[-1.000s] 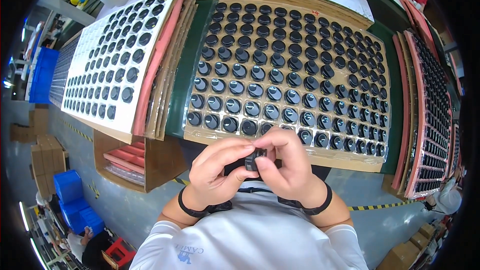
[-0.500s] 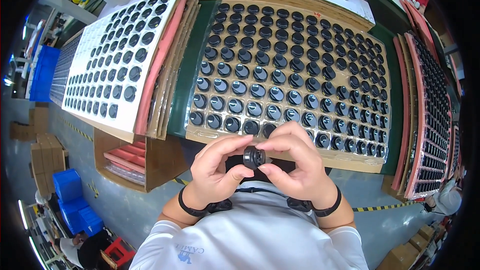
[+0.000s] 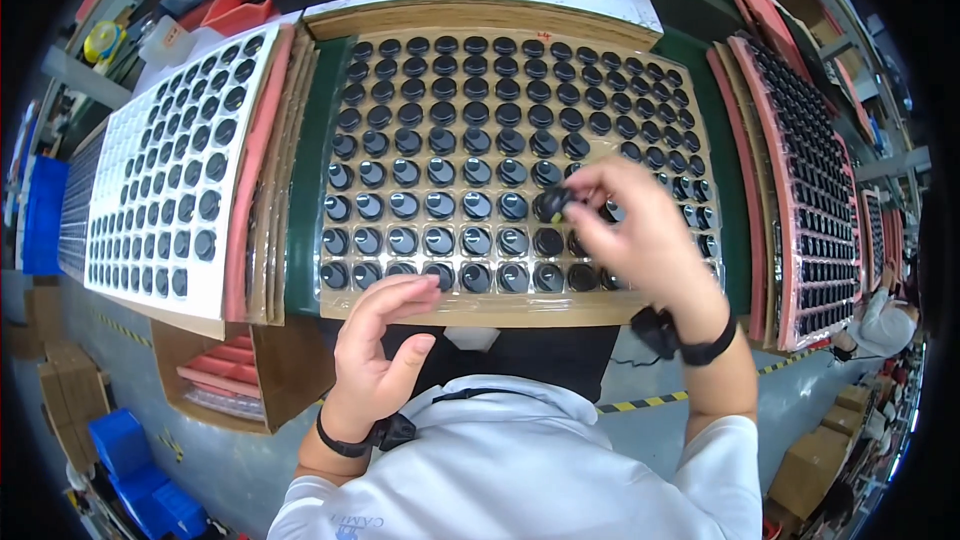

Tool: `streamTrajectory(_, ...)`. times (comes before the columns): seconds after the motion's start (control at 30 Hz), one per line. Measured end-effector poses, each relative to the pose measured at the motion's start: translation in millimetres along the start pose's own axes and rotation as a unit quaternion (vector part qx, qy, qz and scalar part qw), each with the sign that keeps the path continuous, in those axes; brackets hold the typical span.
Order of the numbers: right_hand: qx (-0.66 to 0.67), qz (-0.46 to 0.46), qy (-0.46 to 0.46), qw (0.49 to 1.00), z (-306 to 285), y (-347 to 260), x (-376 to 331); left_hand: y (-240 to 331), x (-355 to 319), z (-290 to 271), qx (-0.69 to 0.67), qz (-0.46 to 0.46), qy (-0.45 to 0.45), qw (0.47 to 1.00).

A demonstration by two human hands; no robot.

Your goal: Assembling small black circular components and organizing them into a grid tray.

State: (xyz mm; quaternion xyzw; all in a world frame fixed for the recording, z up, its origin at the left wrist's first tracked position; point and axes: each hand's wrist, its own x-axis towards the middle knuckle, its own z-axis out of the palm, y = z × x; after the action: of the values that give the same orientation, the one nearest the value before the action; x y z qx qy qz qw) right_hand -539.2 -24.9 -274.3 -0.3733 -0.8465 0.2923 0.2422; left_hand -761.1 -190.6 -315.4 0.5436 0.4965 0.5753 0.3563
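A clear plastic tray with many round black lens-like parts in its pockets lies in front of me on brown cardboard. My right hand reaches over the right middle of this tray. Its thumb and fingers pinch one black lens-like part, held over the rows. Whether that part touches a pocket I cannot tell. My left hand is at the tray's near edge, holding nothing, thumb and fingers apart. Some pockets lie hidden beneath my right hand and forearm.
On the left, a white tray of similar black parts sits on pink sheets and cardboard layers. Another filled pink tray stands at right. A wooden bar runs behind the middle tray. An open carton is below left.
My left hand has let go of the black part and opened. My right hand has carried the part forward over the tray. The whole view has shifted.
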Motion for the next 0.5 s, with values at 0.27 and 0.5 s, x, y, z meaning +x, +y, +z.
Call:
streamTrajectory(0.27, -0.196, 0.123, -0.017, 0.973, -28, 62, 38, -2, -10, -11, 0.028, -0.026, -0.005, 0.999)
streamTrajectory(0.5, -0.248, 0.131, -0.039, 0.959, -23, 70, 48, -8, -9, -18, 0.035, -0.030, -0.013, 0.999)
